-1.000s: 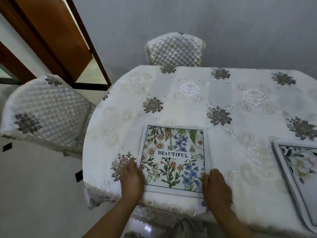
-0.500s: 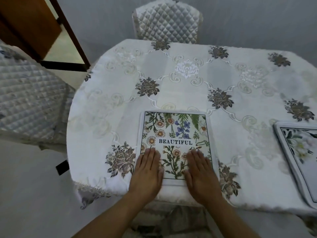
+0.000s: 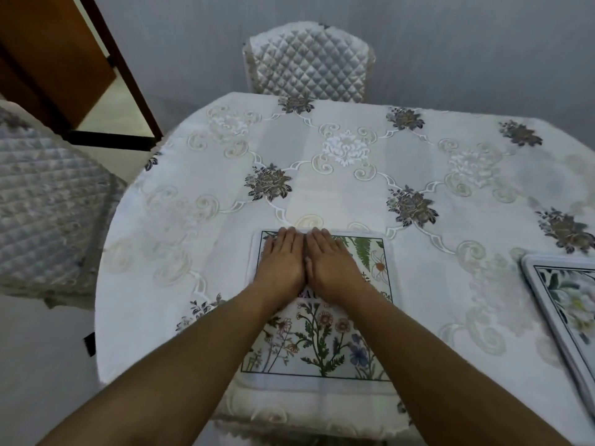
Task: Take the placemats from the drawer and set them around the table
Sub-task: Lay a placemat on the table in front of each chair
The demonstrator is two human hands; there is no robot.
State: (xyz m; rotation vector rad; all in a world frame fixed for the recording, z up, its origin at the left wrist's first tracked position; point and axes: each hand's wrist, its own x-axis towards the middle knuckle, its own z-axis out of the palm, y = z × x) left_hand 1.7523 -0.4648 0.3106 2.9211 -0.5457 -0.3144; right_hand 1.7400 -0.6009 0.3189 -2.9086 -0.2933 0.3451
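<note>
Both hands lie flat, palms down, on the far half of a floral placemat point(image 3: 318, 336), side by side with their inner edges touching. The left hand point(image 3: 281, 263) and the right hand point(image 3: 328, 263) hold nothing; their fingers point(image 3: 291, 235) are stretched out straight and closed against one another, the tips reaching the mat's far white border. The two bare forearms run from the lower corners of the view up across the mat and cover most of the lettering at its middle, of which only a few letters show between the wrists. The placemat rests squarely at the near edge of the surface point(image 3: 354, 175), which is draped in a white tablecloth with raised scrolls and dark flower clusters, its lace hem hanging over the near side. A second placemat point(image 3: 566, 304), with pale blooms inside a dark line, lies near the right edge, well apart from the first and cut off by the frame. A quilted chair point(image 3: 309, 62) stands at the far side against a plain grey wall, another quilted chair point(image 3: 45, 214) sits at the left, and a brown wooden door point(image 3: 54, 56) stands behind it.
</note>
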